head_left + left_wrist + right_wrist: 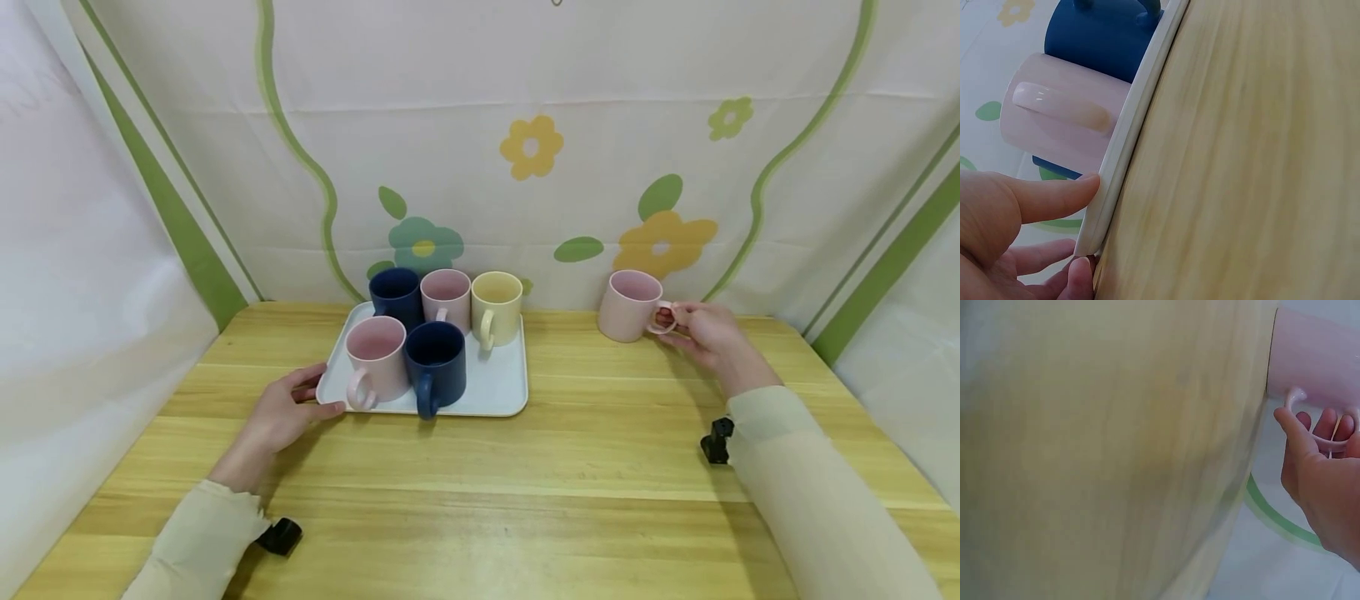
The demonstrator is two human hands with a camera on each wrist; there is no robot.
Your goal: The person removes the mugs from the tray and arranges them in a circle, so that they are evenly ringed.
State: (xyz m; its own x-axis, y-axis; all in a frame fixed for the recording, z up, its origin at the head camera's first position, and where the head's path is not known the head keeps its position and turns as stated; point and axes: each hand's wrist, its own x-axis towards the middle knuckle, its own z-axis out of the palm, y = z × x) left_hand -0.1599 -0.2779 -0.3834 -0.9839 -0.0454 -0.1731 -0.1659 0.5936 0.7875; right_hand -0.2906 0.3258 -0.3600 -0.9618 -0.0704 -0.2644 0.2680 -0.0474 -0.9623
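Observation:
At the table's far right, my right hand [708,332] holds a pink mug [622,310] by its handle, with fingers through the loop. In the right wrist view the base of this pink mug [1316,359] is right at the tabletop. My left hand [288,408] grips the near left corner of a white tray [498,379]. Its thumb [1063,197] lies on the rim, other fingertips at the tray's underside. Upright on the tray stand a yellow mug [504,312], two pink mugs, one at front left [382,371], and two navy mugs, one in front [446,375].
The wooden table [480,500] runs back to a white cloth [465,67] printed with flowers, hanging close behind the tray and the right-hand mug. More cloth hangs at both sides. A black device [279,537] sits at the left wrist, another [717,442] at the right.

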